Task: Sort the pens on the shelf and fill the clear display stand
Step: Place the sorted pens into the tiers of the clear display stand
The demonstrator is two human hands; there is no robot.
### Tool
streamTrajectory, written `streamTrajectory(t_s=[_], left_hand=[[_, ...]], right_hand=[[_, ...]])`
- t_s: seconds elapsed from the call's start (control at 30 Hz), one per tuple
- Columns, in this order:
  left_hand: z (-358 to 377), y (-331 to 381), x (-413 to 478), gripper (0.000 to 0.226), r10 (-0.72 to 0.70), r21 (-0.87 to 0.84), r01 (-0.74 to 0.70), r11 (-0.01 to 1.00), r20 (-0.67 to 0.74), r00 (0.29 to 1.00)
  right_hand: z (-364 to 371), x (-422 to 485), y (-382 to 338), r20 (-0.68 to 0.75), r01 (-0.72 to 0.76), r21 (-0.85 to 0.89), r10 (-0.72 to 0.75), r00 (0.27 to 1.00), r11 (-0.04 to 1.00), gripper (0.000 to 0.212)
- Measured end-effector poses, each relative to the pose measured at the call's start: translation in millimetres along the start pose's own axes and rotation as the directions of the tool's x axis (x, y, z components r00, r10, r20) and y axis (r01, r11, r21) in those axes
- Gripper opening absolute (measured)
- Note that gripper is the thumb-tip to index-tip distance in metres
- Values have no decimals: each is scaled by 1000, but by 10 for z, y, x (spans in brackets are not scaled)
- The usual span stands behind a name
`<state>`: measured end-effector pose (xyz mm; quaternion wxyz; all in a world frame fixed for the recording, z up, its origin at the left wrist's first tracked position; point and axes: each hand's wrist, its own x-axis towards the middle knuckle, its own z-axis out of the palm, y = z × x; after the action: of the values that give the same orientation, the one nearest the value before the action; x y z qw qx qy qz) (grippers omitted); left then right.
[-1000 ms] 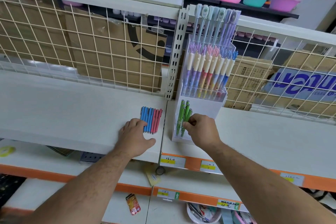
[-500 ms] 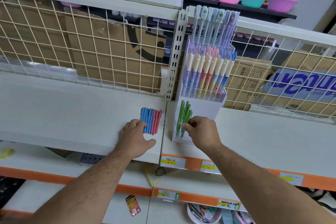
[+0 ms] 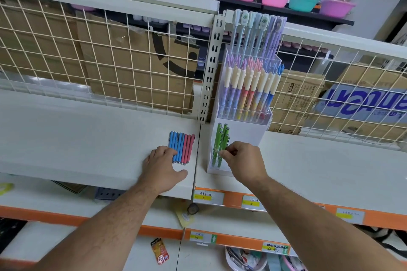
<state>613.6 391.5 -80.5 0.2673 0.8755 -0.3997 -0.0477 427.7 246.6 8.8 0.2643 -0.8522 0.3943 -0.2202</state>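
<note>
While the left hand rests open against the blue pens, the right hand pinches a green pen.

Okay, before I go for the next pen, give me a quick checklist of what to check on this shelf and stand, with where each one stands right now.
1. Right hand pinches a green pen at the front tier of the clear display stand: ok.
2. That pen seated on the tier's floor: cannot tell, the hand hides its lower end.
3. Free room in the front tier to the right of the green pens: ok.
4. Blue pens and pink pens lie grouped by colour on the shelf: ok.
5. Left hand rests on the blue pens' lower ends, placed to take one: ok.
</note>
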Motion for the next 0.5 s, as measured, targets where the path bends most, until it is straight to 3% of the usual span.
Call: streamTrajectory(t_s=[0.5], left_hand=[[10,2,8,71,3,10,-3,1000,9,1000]], right_hand=[[-16,-101,86,-32,-18,-51,16,999,999,23]])
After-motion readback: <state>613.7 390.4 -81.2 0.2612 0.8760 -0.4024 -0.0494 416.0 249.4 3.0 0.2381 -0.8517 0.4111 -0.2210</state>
